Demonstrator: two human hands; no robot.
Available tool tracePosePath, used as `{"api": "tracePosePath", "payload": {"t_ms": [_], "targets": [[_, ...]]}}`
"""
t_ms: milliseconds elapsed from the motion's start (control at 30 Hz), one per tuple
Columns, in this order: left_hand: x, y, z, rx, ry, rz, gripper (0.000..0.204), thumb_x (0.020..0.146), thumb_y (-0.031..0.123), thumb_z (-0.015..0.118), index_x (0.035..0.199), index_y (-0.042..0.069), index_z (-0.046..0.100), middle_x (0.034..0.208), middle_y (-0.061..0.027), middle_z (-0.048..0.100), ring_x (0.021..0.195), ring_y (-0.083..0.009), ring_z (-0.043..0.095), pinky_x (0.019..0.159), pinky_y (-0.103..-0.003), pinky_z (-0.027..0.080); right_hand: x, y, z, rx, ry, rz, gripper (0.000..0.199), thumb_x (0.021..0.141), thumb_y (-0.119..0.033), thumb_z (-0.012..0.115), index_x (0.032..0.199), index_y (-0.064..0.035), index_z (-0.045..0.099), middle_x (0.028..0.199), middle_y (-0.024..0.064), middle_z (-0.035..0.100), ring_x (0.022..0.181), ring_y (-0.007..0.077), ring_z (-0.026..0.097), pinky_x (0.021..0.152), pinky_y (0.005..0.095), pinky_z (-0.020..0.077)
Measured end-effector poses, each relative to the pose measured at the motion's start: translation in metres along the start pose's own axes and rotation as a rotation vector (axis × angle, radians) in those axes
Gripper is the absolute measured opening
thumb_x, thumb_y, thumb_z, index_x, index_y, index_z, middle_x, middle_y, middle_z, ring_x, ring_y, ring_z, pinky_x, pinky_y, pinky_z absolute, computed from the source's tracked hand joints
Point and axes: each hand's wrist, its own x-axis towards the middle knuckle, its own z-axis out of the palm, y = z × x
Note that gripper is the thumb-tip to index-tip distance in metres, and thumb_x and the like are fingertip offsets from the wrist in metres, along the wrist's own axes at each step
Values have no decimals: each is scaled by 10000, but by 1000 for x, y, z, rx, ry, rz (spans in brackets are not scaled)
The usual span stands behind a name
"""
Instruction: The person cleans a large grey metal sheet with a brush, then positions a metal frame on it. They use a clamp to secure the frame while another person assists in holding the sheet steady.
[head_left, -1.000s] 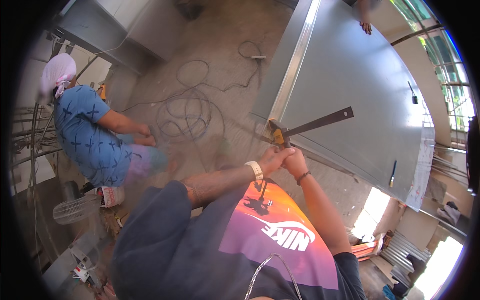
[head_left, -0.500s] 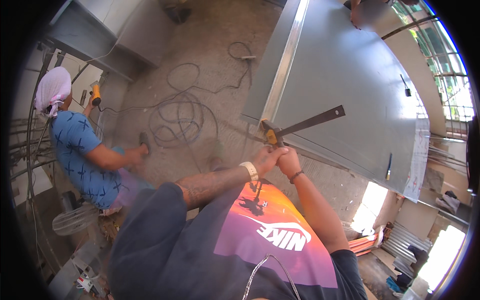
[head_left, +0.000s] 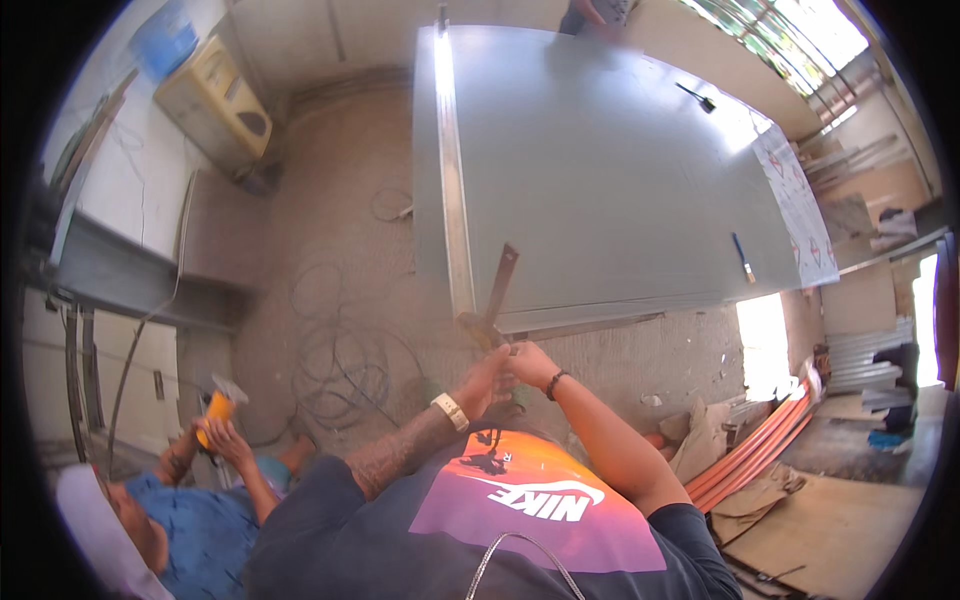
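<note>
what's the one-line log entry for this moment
left hand: on tool handle | right hand: on tool handle | flat metal bar: over sheet edge

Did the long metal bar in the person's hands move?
Yes. The metal bar lay slanted across the grey sheet; now it stands nearly upright near the sheet's near edge.

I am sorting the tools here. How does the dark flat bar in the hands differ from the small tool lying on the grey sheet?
The flat bar is longer, brownish, and held up tilted. The small tool is shorter, dark with a pale tip, and lies free on the grey sheet. Both are slender.

metal sheet (head_left: 620, 170) ahead; cables (head_left: 340, 360) left
</note>
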Motion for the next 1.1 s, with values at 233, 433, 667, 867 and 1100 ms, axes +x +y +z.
{"api": "tracePosePath", "payload": {"t_ms": [233, 433, 667, 867, 1100], "targets": [[-10, 29, -2, 102, -106, -44, 792, 873, 788, 467, 1283, 121, 588, 1239, -52, 636, 1121, -230, 594, 959, -450, 441, -25, -21, 14, 192, 194, 109, 778, 896, -671, 483, 1178, 25, 688, 1079, 191, 725, 1027, 308, 700, 907, 427, 523], [-10, -10, 0, -282, -29, 165, 738, 912, 722, 472, 1256, 83, 605, 1247, -123, 643, 1057, -264, 648, 920, -408, 491, -31, 12, -36, 765, -578, 24, 820, 937, -636, 483, 1495, -40, 399, 1521, 172, 422, 1372, 365, 435, 1101, 603, 315], [9, -63, 22, -471, 328, 340, 738, 868, 720, 533, 1203, 66, 601, 1122, -114, 666, 932, -270, 669, 882, -408, 509, -7, 134, -35, 881, -195, 31, 635, 942, -565, 563, 1341, -72, 537, 1227, 108, 617, 1080, 257, 593, 955, 431, 471], [32, -112, 0, -172, 541, 34, 685, 917, 609, 545, 1316, 54, 495, 1022, -79, 614, 860, -228, 602, 850, -407, 486, -81, 291, -89, 1081, -24, 260, 567, 983, -432, 528, 1418, -70, 495, 1348, 147, 587, 1105, 262, 598, 950, 419, 467], [115, -110, 116, 620, 310, 170, 297, 930, 215, 631, 1130, -5, 634, 936, -77, 678, 820, -161, 636, 778, -301, 509, -127, 388, -130, 1232, 425, 446, 519, 986, -348, 524, 1403, -41, 494, 1330, 181, 570, 1123, 322, 598, 980, 450, 468]]}}
